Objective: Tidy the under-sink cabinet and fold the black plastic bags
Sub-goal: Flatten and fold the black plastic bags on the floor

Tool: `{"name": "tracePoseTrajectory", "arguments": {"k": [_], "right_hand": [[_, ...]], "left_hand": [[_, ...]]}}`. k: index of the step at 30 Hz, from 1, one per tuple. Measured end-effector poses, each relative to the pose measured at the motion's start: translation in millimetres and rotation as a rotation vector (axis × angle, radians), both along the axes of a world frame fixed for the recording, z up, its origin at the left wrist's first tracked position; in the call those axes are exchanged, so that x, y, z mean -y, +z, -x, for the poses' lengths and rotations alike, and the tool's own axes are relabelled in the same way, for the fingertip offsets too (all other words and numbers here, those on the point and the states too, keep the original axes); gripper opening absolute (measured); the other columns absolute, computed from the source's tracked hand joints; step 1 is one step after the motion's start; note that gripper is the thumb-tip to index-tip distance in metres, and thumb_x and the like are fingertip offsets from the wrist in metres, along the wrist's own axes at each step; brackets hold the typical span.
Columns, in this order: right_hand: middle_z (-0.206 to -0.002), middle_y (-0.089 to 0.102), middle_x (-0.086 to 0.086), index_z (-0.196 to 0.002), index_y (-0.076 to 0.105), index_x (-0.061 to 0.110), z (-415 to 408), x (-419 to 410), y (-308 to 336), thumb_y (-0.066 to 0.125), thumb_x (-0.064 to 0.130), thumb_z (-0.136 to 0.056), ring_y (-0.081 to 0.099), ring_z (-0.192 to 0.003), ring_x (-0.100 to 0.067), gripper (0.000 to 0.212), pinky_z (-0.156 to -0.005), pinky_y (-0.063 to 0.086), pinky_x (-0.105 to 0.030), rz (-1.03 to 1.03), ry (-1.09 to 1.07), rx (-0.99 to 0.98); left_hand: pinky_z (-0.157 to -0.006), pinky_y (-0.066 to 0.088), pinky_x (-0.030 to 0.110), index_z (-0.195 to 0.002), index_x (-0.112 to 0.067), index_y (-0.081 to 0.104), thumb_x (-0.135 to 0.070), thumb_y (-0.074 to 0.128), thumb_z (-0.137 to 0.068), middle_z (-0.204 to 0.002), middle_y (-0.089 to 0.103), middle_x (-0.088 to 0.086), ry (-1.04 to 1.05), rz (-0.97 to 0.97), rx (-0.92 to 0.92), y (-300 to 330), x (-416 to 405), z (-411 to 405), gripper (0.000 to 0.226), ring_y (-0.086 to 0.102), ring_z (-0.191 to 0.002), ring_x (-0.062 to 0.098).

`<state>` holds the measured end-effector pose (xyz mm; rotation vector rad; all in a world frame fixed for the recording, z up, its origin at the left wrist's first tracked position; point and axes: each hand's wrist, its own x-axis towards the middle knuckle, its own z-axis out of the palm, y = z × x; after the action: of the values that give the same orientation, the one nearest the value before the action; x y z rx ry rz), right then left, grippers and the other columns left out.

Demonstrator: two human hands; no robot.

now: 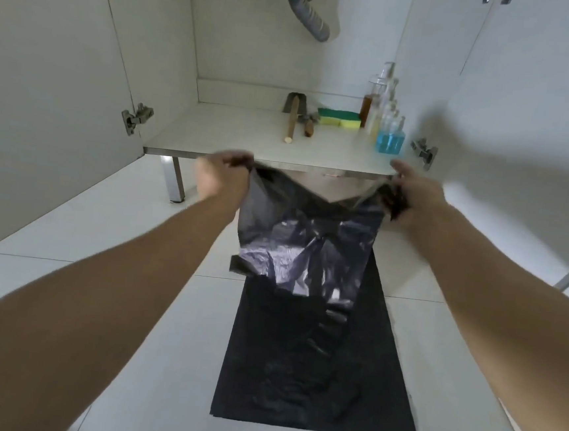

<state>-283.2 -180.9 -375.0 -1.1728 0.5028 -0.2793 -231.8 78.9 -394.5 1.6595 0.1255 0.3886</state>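
A crinkled black plastic bag [303, 237] hangs spread in the air in front of the open under-sink cabinet [265, 138]. My left hand [223, 175] grips its upper left corner and my right hand [414, 195] grips its upper right corner, both just below the front edge of the cabinet floor. Under the hanging bag, another black plastic bag [317, 373] lies flat on the white tiled floor.
On the cabinet floor lie a scraper with a wooden handle [293, 118], a small brush [309, 124], green and yellow sponges [339, 118] and several bottles [386, 114], one with blue liquid [390, 142]. A grey drain hose [311, 11] hangs above. Both doors stand open.
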Motion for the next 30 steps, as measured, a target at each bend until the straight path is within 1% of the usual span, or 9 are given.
{"name": "tracePoseTrajectory", "arguments": {"k": [5,7,10,15,18,21,24,27,30], "right_hand": [[-0.090,0.069,-0.010,-0.104,0.072,0.007,13.1,-0.3,14.2,0.065,0.009,-0.088,0.070,-0.074,-0.024,0.017,-0.059,0.058,-0.034,0.009,0.045,0.157],[-0.085,0.068,-0.011,-0.084,0.069,0.008,32.2,3.4,-17.9,0.067,0.006,-0.083,0.068,-0.069,-0.023,0.003,-0.058,0.058,-0.038,0.160,0.070,-0.044],[-0.077,0.065,-0.015,-0.077,0.064,0.003,61.7,8.4,-72.9,0.068,0.000,-0.080,0.065,-0.066,-0.029,0.006,-0.067,0.058,-0.047,0.313,0.130,-0.379],[-0.087,0.069,-0.020,-0.081,0.067,0.003,80.0,27.0,-126.2,0.067,-0.001,-0.083,0.065,-0.051,-0.020,0.004,-0.048,0.053,-0.026,0.438,0.077,-0.488],[-0.111,0.068,-0.016,-0.083,0.074,0.012,79.5,31.2,-146.5,0.049,-0.002,-0.090,0.064,-0.090,-0.025,0.030,-0.082,0.053,-0.033,0.663,0.093,-0.472],[-0.124,0.063,-0.014,-0.112,0.072,0.010,83.9,27.3,-160.0,0.051,0.000,-0.089,0.057,-0.113,-0.033,0.033,-0.104,0.046,-0.041,0.793,0.127,-0.541],[-0.127,0.059,-0.024,-0.123,0.061,-0.006,89.8,27.6,-176.9,0.052,-0.005,-0.086,0.056,-0.116,-0.039,0.038,-0.101,0.046,-0.042,0.854,0.199,-0.629],[-0.139,0.051,-0.017,-0.139,0.051,0.005,96.8,29.0,-190.6,0.051,-0.003,-0.088,0.053,-0.119,-0.033,0.051,-0.098,0.046,-0.035,0.847,0.252,-0.674],[-0.138,0.049,-0.014,-0.140,0.049,0.013,101.9,32.9,-201.3,0.055,-0.004,-0.089,0.050,-0.096,-0.021,0.054,-0.070,0.045,-0.021,0.839,0.298,-0.676]], "left_hand": [[-0.074,0.051,0.008,-0.092,-0.006,0.075,0.014,0.062,-0.076,-0.105,0.062,-0.004,-0.013,-0.316,0.377,8.6,-18.2,36.6,0.028,0.065,-0.090,0.013],[-0.068,0.049,0.005,-0.091,-0.003,0.074,0.013,0.067,-0.076,-0.105,0.059,-0.008,-0.120,-0.370,0.251,-31.7,-34.1,51.7,0.024,0.064,-0.094,0.018],[-0.066,0.040,0.005,-0.066,-0.030,0.069,0.004,0.075,-0.074,-0.100,0.061,-0.005,-0.291,-0.645,0.036,-99.7,-64.2,67.6,0.036,0.062,-0.084,0.016],[-0.058,0.043,0.020,-0.082,-0.027,0.079,-0.018,0.072,-0.085,-0.083,0.059,-0.003,-0.296,-0.890,-0.194,-152.6,-78.5,78.8,0.012,0.057,-0.072,0.015],[-0.058,0.044,0.024,-0.094,-0.028,0.078,-0.026,0.063,-0.090,-0.082,0.067,0.001,-0.285,-0.961,-0.265,-155.2,-64.5,81.3,0.015,0.064,-0.078,0.024],[-0.060,0.043,0.022,-0.100,-0.031,0.076,-0.021,0.058,-0.090,-0.086,0.070,0.002,-0.301,-1.010,-0.329,-161.3,-49.1,84.8,0.023,0.063,-0.076,0.022],[-0.067,0.049,0.022,-0.106,-0.028,0.075,-0.016,0.057,-0.089,-0.096,0.070,0.001,-0.342,-0.933,-0.419,-172.9,-36.6,88.4,0.027,0.065,-0.084,0.020],[-0.088,0.053,0.025,-0.120,-0.024,0.069,-0.013,0.053,-0.087,-0.116,0.066,0.002,-0.460,-0.927,-0.497,-185.9,-28.9,93.5,0.038,0.062,-0.103,0.021],[-0.074,0.052,0.026,-0.112,-0.015,0.068,-0.018,0.051,-0.085,-0.106,0.065,0.006,-0.528,-0.838,-0.619,-195.0,-20.8,101.4,0.032,0.060,-0.089,0.020]]}}
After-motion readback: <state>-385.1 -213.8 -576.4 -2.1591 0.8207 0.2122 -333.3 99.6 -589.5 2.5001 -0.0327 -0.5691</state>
